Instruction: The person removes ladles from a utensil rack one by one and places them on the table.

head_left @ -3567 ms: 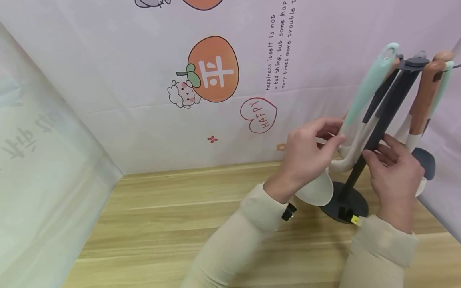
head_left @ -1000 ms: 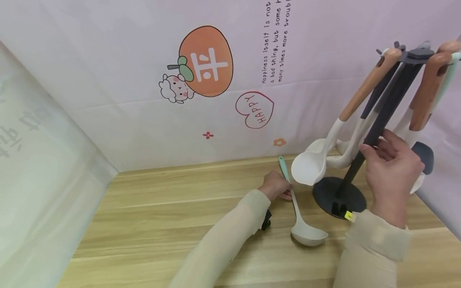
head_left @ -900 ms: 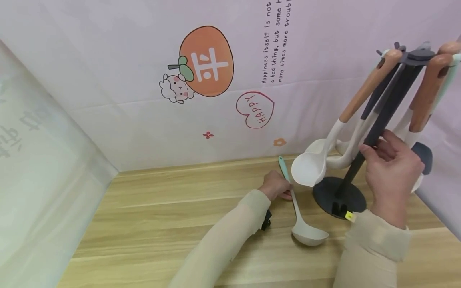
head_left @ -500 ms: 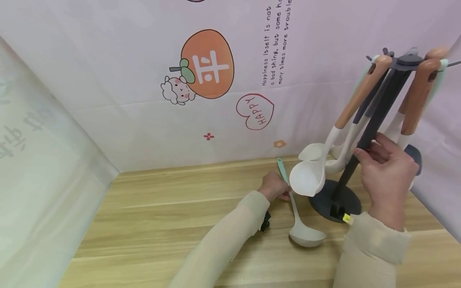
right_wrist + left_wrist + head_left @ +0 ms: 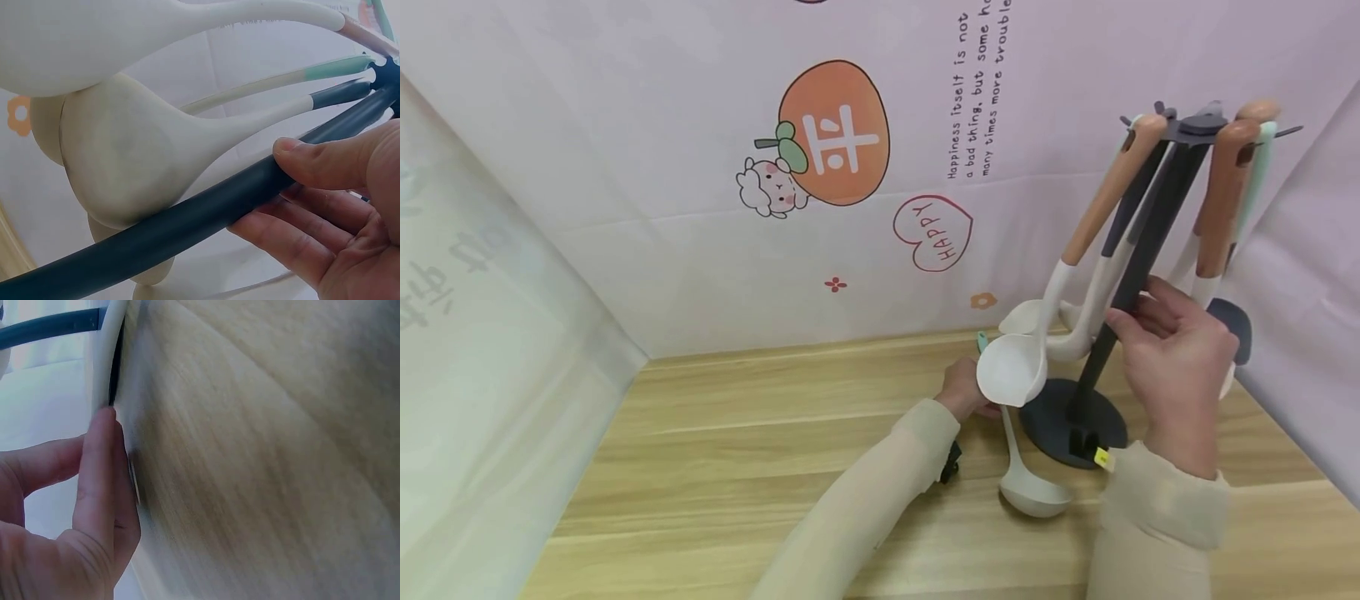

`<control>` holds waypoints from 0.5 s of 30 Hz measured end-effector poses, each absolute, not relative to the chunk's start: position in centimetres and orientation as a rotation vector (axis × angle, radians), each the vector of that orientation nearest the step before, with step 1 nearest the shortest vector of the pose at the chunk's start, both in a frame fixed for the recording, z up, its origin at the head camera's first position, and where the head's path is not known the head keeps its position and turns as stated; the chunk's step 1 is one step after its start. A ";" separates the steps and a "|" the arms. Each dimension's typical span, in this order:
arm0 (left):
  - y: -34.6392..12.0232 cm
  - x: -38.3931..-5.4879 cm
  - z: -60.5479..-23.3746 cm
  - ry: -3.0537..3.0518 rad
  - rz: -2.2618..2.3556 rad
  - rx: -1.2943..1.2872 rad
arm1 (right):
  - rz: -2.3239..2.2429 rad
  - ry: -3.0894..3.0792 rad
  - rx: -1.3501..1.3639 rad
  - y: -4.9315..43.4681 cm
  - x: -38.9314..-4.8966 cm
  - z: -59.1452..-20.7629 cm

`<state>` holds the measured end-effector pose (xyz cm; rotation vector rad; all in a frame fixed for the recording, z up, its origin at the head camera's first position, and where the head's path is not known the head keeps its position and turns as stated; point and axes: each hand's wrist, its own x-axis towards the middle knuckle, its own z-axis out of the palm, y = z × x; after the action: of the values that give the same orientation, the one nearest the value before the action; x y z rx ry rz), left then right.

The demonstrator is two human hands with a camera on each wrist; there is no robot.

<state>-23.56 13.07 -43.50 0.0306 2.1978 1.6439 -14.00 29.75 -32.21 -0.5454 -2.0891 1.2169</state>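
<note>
A ladle with a grey-white bowl and mint handle lies on the wooden table. My left hand pinches its shaft near the handle; a hanging white ladle partly covers this spot in the head view. In the left wrist view, the left thumb and fingers meet low by the pale shaft. A black utensil stand rises at right, tilted in the head view. My right hand grips its pole, and the right wrist view shows thumb and fingers on opposite sides of the pole.
Several utensils with brown, mint and dark handles hang round the stand's top. Its round black base stands beside the lying ladle. A printed white cloth rises behind the wooden table, with another cloth wall at left.
Earlier, my left hand held the mint-handled ladle up at the stand; it then came down with it onto the table. Lately my right hand and the stand have shifted left.
</note>
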 end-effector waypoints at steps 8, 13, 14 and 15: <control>12.0 -23.5 -43.8 2.190 1.696 0.122 | 1.200 -2.087 -0.476 28.4 -14.5 -32.3; 12.0 -23.6 -44.1 2.165 1.709 0.120 | 1.178 -2.085 -0.491 28.3 -14.7 -32.4; 12.1 -23.6 -44.2 2.186 1.694 0.115 | 1.178 -2.087 -0.495 28.3 -14.7 -32.4; 12.1 -23.7 -44.2 2.197 1.685 0.110 | 1.178 -2.088 -0.500 28.2 -14.7 -32.4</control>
<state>-23.68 12.07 -44.20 0.1098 2.1966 1.6855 -14.69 28.23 -32.39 -0.4996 -2.0884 1.1778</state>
